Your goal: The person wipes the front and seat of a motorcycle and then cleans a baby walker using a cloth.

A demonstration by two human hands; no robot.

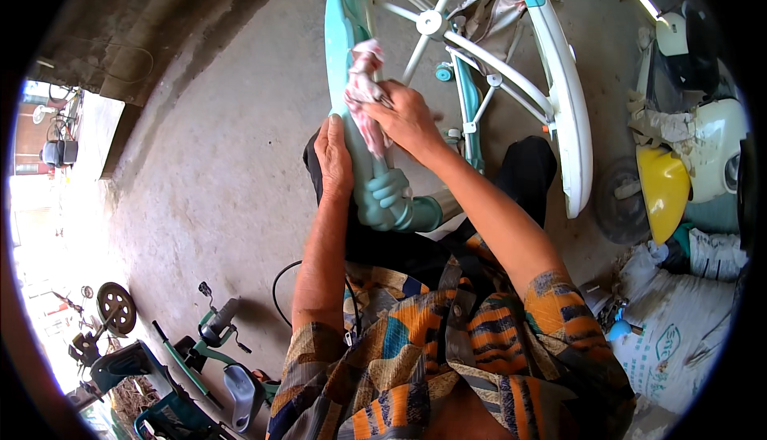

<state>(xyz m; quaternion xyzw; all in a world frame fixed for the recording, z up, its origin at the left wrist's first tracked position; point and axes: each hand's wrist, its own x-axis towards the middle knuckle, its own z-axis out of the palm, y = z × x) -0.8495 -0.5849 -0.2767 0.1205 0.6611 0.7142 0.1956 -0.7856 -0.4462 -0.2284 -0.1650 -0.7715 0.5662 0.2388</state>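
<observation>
A large teal and white frame with curved side rails stands tilted before me, its near end between my legs. My left hand (334,156) rests along the outer edge of its teal rail (339,65), closed on it, with some fingers hidden beneath. In my right hand (406,120) is a bunched white cloth (366,93) with pinkish-red stains. It presses against the inner side of that rail and hangs down along it. Just below the cloth, the rail ends in a ridged teal joint (387,200). White struts cross at a round hub (431,23) beyond my right hand.
A white curved rail (569,120) runs along the frame's right side, with another rag (491,9) draped near its top. At right lie a yellow panel (663,188), white shells and a woven sack (671,332). A small green cycle (216,352) stands at lower left.
</observation>
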